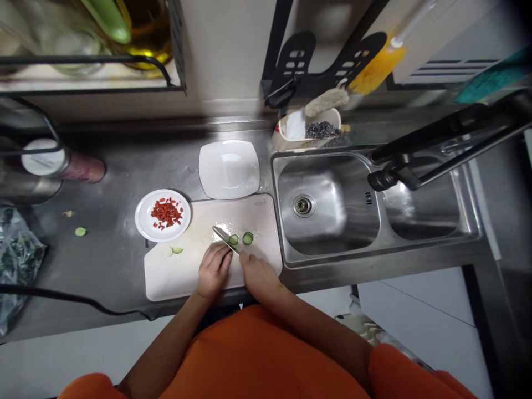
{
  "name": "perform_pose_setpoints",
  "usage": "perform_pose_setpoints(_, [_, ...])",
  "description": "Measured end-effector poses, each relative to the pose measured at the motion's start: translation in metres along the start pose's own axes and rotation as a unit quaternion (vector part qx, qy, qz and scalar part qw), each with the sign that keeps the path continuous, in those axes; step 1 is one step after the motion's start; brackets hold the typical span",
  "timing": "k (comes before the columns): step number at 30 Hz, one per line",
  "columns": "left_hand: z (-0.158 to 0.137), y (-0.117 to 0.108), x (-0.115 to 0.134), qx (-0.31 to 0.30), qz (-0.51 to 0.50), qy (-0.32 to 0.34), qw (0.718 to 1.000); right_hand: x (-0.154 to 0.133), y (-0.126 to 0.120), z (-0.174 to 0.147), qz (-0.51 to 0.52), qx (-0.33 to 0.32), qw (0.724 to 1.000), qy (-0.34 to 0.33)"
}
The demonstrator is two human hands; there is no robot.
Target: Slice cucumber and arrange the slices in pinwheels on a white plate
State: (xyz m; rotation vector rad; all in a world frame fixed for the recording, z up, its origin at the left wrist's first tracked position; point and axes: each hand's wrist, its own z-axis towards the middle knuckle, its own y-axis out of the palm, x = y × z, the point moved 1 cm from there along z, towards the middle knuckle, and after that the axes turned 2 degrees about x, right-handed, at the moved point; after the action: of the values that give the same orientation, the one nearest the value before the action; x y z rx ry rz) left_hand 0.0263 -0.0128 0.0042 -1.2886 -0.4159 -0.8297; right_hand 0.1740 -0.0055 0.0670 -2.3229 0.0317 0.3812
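Observation:
On the white cutting board (174, 280), my right hand (260, 277) is closed around a knife (220, 233), whose blade points away to the upper left. Close beside the blade, the bent fingers of my left hand (214, 270) press down on a cucumber, mostly hidden under them. A cucumber slice (233, 239) lies right by the blade, with another slice (248, 238) to its right. Farther left on the board rests a pale green cucumber scrap (177, 250). A white plate of small red goji berries (166, 213) overlaps the board's upper left corner.
A square white plate (229, 169) sits behind the board. To the right are the steel sink (328, 205) and a black faucet (399, 172). A white caddy (297, 145) stands behind the sink. Leftward are a canister (83, 166), a plastic bag (19, 249) and a black cable (83, 302).

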Motion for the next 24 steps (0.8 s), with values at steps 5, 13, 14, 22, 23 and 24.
perform_pose_setpoints(5, [-0.001,-0.002,0.0,-0.012,0.006,0.003,1.0,0.008,-0.004,-0.004,-0.007,0.007,1.0,0.012])
perform_pose_setpoints(13, [-0.003,-0.004,-0.001,-0.02,0.013,0.002,1.0,0.017,-0.017,-0.029,-0.027,-0.014,0.999,0.034])
perform_pose_setpoints(14, [-0.003,-0.004,-0.001,-0.02,0.014,0.001,1.0,0.016,-0.018,-0.033,-0.029,-0.025,0.999,0.031])
perform_pose_setpoints(22, [-0.004,-0.004,-0.001,-0.006,0.023,0.016,1.0,0.013,-0.017,-0.047,-0.011,-0.049,0.999,0.019])
perform_pose_setpoints(23, [-0.004,-0.004,-0.001,-0.006,0.023,0.017,1.0,0.014,-0.016,-0.048,-0.01,-0.049,0.999,0.021])
perform_pose_setpoints(24, [-0.003,-0.004,-0.001,-0.005,0.023,0.017,1.0,0.014,-0.016,-0.048,-0.009,-0.05,0.998,0.022])
